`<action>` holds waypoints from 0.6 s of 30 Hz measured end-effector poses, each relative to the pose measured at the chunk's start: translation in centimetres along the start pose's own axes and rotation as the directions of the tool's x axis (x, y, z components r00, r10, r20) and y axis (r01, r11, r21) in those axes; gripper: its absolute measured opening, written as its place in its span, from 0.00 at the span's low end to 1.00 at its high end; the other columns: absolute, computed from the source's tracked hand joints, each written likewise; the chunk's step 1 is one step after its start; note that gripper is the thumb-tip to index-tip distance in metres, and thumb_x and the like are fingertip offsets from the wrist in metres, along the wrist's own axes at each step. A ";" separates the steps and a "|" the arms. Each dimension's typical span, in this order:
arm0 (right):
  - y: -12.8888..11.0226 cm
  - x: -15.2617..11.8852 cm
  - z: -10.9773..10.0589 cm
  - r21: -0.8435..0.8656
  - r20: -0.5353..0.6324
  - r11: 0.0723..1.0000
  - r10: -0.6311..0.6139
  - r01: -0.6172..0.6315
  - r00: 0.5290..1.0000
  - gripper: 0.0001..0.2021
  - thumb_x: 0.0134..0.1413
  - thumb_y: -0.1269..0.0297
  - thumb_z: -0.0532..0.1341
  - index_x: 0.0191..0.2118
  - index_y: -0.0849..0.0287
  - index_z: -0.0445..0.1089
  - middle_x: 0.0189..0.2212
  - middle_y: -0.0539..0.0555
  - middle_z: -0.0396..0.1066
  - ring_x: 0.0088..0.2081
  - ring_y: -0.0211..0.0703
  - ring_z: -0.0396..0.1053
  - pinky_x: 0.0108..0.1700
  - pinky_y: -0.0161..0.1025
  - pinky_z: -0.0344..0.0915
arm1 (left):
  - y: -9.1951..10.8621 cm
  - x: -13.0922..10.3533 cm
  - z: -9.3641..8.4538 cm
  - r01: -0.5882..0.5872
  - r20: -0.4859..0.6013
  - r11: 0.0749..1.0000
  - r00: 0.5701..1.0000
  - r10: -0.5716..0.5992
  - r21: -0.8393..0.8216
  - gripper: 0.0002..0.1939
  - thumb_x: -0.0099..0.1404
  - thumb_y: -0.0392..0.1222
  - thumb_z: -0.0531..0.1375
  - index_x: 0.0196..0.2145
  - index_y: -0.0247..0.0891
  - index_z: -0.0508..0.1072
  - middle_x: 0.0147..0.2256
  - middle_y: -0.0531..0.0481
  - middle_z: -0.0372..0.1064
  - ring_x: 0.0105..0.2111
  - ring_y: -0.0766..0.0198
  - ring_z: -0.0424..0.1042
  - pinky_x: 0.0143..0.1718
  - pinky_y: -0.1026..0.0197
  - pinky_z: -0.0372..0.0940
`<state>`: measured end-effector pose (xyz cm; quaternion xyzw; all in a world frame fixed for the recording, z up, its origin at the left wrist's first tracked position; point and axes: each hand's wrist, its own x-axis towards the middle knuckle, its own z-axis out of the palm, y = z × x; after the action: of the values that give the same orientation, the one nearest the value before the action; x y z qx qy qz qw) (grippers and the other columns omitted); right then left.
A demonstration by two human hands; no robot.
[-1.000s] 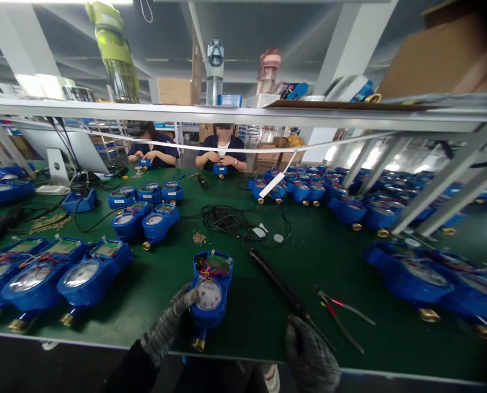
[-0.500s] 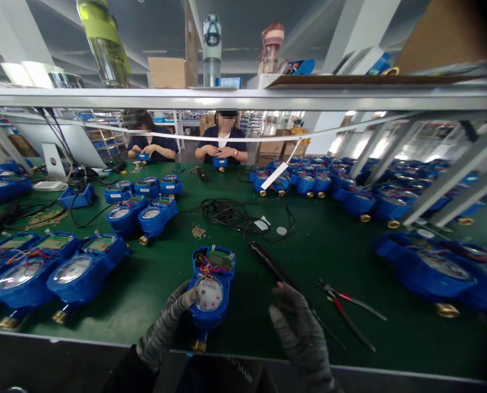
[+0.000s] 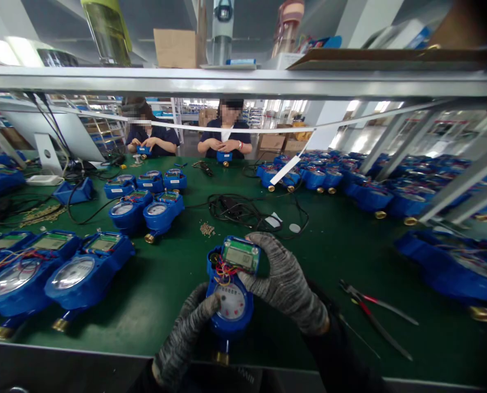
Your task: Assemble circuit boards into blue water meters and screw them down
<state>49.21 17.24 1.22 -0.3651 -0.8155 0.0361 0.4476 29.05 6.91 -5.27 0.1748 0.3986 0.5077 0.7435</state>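
Note:
In front of me a blue water meter [image 3: 230, 305] stands on the green table, its round dial facing up and its brass end toward me. My left hand [image 3: 192, 322], in a grey knitted glove, grips the meter's left side with the thumb at the dial's edge. My right hand [image 3: 284, 278], gloved alike, pinches a green circuit board with a small display [image 3: 241, 255] by its right side. The board sits tilted over the meter's upper housing. Red and yellow wires [image 3: 226, 273] run beneath it into the housing.
Red-handled pliers [image 3: 376, 316] lie to the right. Small screws [image 3: 207, 228] are piled beyond the meter, near a tangled black cable [image 3: 235, 210]. More blue meters [image 3: 90, 273] stand left, and others [image 3: 448, 273] right. Two people [image 3: 226, 131] work across the table under a shelf [image 3: 243, 82].
My right hand has moved from beside the black-handled tool to the meter and taken hold of the circuit board, which is now lifted and tilted. My left hand stays on the meter.

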 end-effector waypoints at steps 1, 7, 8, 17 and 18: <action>-0.4 0.5 -0.4 -0.049 -0.044 0.998 -0.052 0.050 0.998 0.29 0.49 0.56 0.68 0.56 0.59 0.66 0.51 0.59 0.72 0.53 0.53 0.73 0.55 0.51 0.73 | 0.0 -0.1 0.1 -0.034 -0.004 0.999 0.999 0.034 0.012 0.36 0.56 0.49 0.72 0.60 0.42 0.68 0.59 0.43 0.70 0.62 0.42 0.65 0.61 0.48 0.64; 0.1 2.6 -0.9 -0.226 -0.096 0.952 -0.232 0.205 0.968 0.27 0.53 0.56 0.66 0.56 0.62 0.64 0.50 0.61 0.72 0.52 0.53 0.73 0.52 0.49 0.74 | 2.3 -0.1 0.6 -0.197 -0.114 0.963 0.969 0.220 0.181 0.41 0.46 0.47 0.78 0.57 0.46 0.69 0.59 0.46 0.70 0.62 0.41 0.64 0.61 0.48 0.63; 0.4 2.7 -0.7 -0.213 -0.095 0.951 -0.248 0.224 0.964 0.27 0.53 0.57 0.67 0.57 0.62 0.64 0.51 0.62 0.72 0.53 0.53 0.72 0.53 0.49 0.74 | 3.2 0.1 0.6 -0.287 -0.147 0.921 0.932 0.332 0.264 0.43 0.45 0.45 0.78 0.58 0.48 0.69 0.61 0.49 0.67 0.65 0.45 0.60 0.64 0.51 0.60; 1.9 1.9 1.4 -0.153 -0.178 0.969 -0.219 0.193 0.959 0.29 0.54 0.59 0.67 0.59 0.63 0.61 0.53 0.65 0.69 0.55 0.55 0.69 0.55 0.52 0.72 | 9.8 4.7 3.3 -0.454 0.461 0.770 0.856 0.236 0.449 0.26 0.56 0.40 0.73 0.53 0.39 0.77 0.52 0.44 0.75 0.55 0.43 0.71 0.58 0.46 0.65; 2.0 1.7 1.3 -0.159 -0.185 0.968 -0.220 0.192 0.958 0.29 0.54 0.59 0.67 0.59 0.62 0.60 0.53 0.65 0.69 0.56 0.56 0.69 0.54 0.52 0.73 | 9.9 5.1 3.5 -0.442 0.497 0.777 0.845 0.194 0.448 0.22 0.57 0.41 0.72 0.50 0.37 0.78 0.49 0.42 0.77 0.51 0.44 0.74 0.54 0.46 0.68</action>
<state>48.76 20.17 0.87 -0.3100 -0.8002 -0.1048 0.5027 26.44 16.16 1.36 0.5519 0.3186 0.4430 0.6306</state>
